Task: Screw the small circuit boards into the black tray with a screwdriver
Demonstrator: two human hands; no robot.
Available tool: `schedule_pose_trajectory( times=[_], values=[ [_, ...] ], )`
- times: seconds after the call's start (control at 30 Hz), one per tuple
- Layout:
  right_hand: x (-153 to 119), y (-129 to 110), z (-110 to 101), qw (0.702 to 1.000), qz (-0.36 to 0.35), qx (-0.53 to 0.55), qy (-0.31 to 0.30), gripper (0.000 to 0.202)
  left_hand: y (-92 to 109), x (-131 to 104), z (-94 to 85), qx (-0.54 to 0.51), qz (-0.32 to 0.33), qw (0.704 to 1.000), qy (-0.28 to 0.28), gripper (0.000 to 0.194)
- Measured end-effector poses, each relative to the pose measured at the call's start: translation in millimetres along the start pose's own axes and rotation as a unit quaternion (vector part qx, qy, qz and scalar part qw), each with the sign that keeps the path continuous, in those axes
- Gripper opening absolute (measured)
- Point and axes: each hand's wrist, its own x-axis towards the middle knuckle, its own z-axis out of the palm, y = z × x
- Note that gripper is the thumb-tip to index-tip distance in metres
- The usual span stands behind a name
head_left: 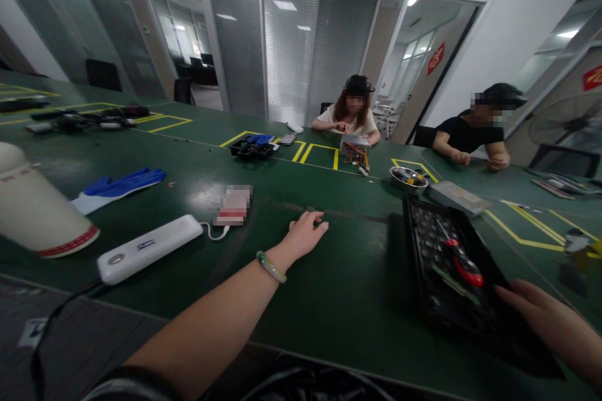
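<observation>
My left hand [305, 235] rests on the green table [329, 301], fingers slightly bent and apart, with nothing in it. A green bangle [271, 267] circles that wrist. At the right, my right hand [529, 304] grips the near right edge of a black tray [409, 263]. The tray is tilted and its near end is blurred. Inside it lie a red-handled tool [468, 270] and a green strip [451, 283]. The right thumb and part of the fingers are hidden or smeared.
Left of my left hand are a white power strip [153, 247], a blue and white glove [117, 187] and a white cylinder [37, 207]. Beyond the tray are a metal bowl [408, 187] and a grey box [458, 198]. Two people sit across the table.
</observation>
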Motion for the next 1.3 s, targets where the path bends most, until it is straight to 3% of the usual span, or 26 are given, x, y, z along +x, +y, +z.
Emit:
schedule_pose_trajectory(
  times=[0.17, 0.27, 0.37, 0.6, 0.73, 0.8, 0.9, 0.97, 1.13, 1.3],
  values=[
    [-33, -72, 41, 0.990, -0.072, 0.020, -0.117, 0.031, 7, -5, -0.7, -0.025, 0.028, 0.999, -0.007, 0.058],
    [-47, -114, 62, 0.982, -0.115, 0.027, -0.144, 0.029, 10, -8, -0.5, -0.033, 0.042, 0.999, -0.012, 0.059],
    [-52, -138, 77, 0.978, -0.142, 0.030, -0.152, 0.026, 10, -8, 0.1, -0.025, 0.023, 0.999, -0.002, 0.062],
    [-49, -153, 92, 0.972, -0.174, -0.019, -0.156, 0.021, 4, 3, 2.7, 0.021, -0.020, 0.999, 0.024, 0.061],
    [-45, -163, 83, 0.971, -0.190, -0.053, -0.132, 0.029, 15, -6, -11.0, 0.061, 0.019, 0.997, 0.043, 0.055],
    [-42, -172, 77, 0.972, -0.207, -0.056, -0.099, 0.038, 27, -18, -23.1, 0.084, 0.065, 0.994, 0.038, 0.032],
    [-38, -187, 78, 0.961, -0.264, -0.045, -0.074, 0.047, 46, -42, -38.2, 0.171, 0.237, 0.950, -0.111, 0.041],
    [-38, -195, 85, 0.948, -0.309, -0.038, -0.074, 0.056, 55, -56, -42.3, 0.195, 0.292, 0.917, -0.191, 0.041],
    [-40, -198, 103, 0.925, -0.373, -0.029, -0.069, 0.073, 62, -71, -37.8, 0.230, 0.308, 0.896, -0.223, 0.033],
    [-43, -190, 98, 0.905, -0.419, -0.013, -0.064, 0.039, 61, -71, -33.6, 0.229, 0.309, 0.891, -0.242, 0.029]
  ],
)
